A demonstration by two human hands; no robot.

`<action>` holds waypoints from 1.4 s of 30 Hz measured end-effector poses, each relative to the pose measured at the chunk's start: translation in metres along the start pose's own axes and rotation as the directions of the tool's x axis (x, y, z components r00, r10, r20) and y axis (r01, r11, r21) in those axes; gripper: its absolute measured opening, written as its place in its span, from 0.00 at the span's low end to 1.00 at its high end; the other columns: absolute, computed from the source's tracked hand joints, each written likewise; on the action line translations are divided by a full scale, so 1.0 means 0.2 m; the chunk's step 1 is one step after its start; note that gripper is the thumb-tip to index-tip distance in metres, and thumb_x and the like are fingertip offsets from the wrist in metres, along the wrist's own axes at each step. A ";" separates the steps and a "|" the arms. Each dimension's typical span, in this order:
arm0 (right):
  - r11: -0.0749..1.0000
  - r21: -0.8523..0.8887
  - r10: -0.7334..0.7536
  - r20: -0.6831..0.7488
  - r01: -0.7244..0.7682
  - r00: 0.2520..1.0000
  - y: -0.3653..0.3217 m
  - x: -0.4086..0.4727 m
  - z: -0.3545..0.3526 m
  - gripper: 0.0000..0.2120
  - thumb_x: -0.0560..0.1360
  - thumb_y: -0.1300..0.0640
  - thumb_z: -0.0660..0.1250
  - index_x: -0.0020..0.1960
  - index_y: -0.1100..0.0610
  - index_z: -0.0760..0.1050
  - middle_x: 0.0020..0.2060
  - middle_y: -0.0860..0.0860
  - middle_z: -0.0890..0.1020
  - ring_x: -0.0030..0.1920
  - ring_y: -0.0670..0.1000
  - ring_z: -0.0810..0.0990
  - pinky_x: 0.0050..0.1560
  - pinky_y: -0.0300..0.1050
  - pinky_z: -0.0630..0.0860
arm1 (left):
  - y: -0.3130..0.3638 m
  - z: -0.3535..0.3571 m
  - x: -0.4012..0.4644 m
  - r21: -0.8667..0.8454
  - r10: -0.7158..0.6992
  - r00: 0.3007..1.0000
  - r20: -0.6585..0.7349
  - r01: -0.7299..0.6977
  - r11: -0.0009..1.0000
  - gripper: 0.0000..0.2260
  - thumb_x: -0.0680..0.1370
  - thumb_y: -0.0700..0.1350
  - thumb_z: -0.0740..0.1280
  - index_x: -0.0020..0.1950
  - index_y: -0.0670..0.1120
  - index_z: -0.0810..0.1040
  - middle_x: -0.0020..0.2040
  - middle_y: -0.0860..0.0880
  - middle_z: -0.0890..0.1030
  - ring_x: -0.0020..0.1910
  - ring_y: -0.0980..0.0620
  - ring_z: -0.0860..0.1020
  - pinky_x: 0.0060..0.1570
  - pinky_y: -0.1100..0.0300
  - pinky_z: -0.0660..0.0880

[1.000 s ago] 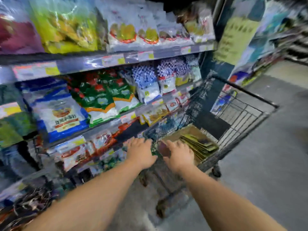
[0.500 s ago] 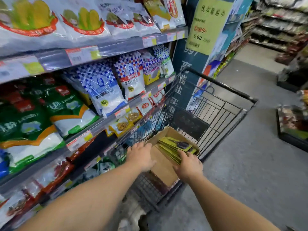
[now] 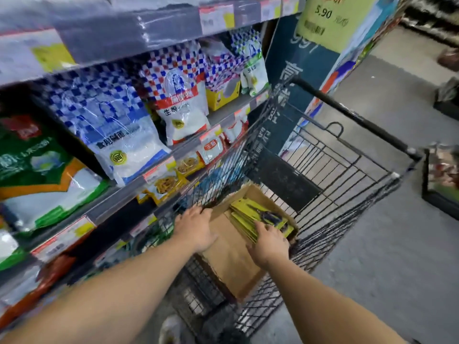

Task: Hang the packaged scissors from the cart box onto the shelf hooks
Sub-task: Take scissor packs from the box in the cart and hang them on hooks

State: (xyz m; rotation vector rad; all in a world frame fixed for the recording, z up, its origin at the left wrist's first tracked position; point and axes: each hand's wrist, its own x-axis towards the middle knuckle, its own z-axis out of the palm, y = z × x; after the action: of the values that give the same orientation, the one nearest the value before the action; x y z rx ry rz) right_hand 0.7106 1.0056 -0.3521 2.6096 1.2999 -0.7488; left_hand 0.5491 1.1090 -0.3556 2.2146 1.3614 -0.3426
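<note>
The right hand (image 3: 269,242) rests on the near end of the stack of packaged scissors (image 3: 258,218), its fingers spread over the yellow-green cards; whether the thumb has curled under any card cannot be told from the head view. The stack lies slanted in the far right part of the cardboard box (image 3: 231,256), just beyond the right fingertips, the topmost card showing a dark pair of scissors; the box itself sits inside the black wire cart (image 3: 335,175), its bare brown flap stretching between the two hands and down below the right wrist.

The left hand (image 3: 196,227) lies palm-down at the box's left edge, fingers fairly straight and reaching onto the cart's wire rim; it presses there and grips nothing that can be seen; it sits just left of the right hand, apart from the stack.

Left of and above the left hand rise the shelves (image 3: 154,170), with blue-checked white bags (image 3: 119,135) and a green-and-orange bag (image 3: 39,170) further left; beyond the cart, far past both hands, hangs a yellow price sign (image 3: 327,18); grey floor (image 3: 397,244) spreads to the right of the right arm.
</note>
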 end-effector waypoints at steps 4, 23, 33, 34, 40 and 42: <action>0.996 -0.077 -0.034 0.116 0.043 0.993 0.06 0.24 0.02 0.31 0.77 0.43 0.63 0.76 0.46 0.55 0.72 0.55 0.66 0.72 0.59 0.63 0.72 0.58 0.60 | 0.01 0.11 0.16 -0.084 -0.134 0.990 0.047 0.138 0.987 0.35 0.75 0.64 0.66 0.78 0.54 0.60 0.78 0.48 0.63 0.75 0.43 0.62 0.74 0.47 0.61; 0.994 -0.077 -0.035 0.400 0.072 0.916 0.53 1.34 0.25 0.26 0.73 0.44 0.64 0.70 0.45 0.64 0.63 0.57 0.75 0.61 0.61 0.75 0.62 0.57 0.74 | 0.50 0.62 0.75 -0.437 -0.468 0.775 0.425 0.629 0.643 0.33 0.77 0.56 0.69 0.78 0.47 0.62 0.74 0.43 0.68 0.69 0.42 0.72 0.63 0.56 0.72; 0.970 -0.198 -0.046 0.420 0.141 0.906 0.64 1.42 0.34 0.57 0.64 0.38 0.75 0.79 0.52 0.43 0.70 0.61 0.65 0.70 0.63 0.66 0.67 0.59 0.67 | 0.61 0.79 0.88 -0.489 -0.404 0.724 0.558 0.681 0.545 0.31 0.78 0.55 0.68 0.77 0.46 0.63 0.75 0.44 0.68 0.70 0.44 0.71 0.66 0.54 0.71; 0.974 -0.194 -0.024 0.416 0.115 0.909 0.65 1.42 0.34 0.58 0.63 0.37 0.75 0.79 0.52 0.42 0.70 0.61 0.64 0.70 0.63 0.65 0.67 0.59 0.66 | 0.61 0.81 0.88 -0.490 -0.401 0.719 0.568 0.686 0.538 0.31 0.78 0.56 0.68 0.77 0.46 0.63 0.75 0.44 0.69 0.70 0.44 0.71 0.66 0.55 0.70; 0.994 -0.104 0.027 0.409 0.017 0.912 0.72 1.41 0.38 0.54 0.62 0.34 0.75 0.77 0.54 0.51 0.72 0.60 0.61 0.73 0.63 0.58 0.72 0.58 0.57 | 0.66 0.87 0.92 -0.547 -0.423 0.710 0.563 0.703 0.454 0.29 0.77 0.55 0.70 0.75 0.47 0.66 0.74 0.46 0.70 0.70 0.45 0.71 0.65 0.56 0.68; 0.999 -0.053 0.020 0.409 0.002 0.912 0.72 1.40 0.39 0.54 0.63 0.36 0.75 0.78 0.53 0.50 0.72 0.59 0.62 0.73 0.62 0.59 0.72 0.57 0.58 | 0.68 0.89 0.94 -0.576 -0.427 0.704 0.568 0.710 0.405 0.29 0.77 0.54 0.71 0.74 0.47 0.67 0.73 0.46 0.71 0.69 0.46 0.72 0.63 0.56 0.69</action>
State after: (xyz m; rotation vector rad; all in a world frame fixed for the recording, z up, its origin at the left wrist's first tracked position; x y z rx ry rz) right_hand 0.9349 1.0894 -0.5703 2.2454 1.1595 -1.1661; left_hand 0.7663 1.1049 -0.5519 0.8521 1.6362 -0.2751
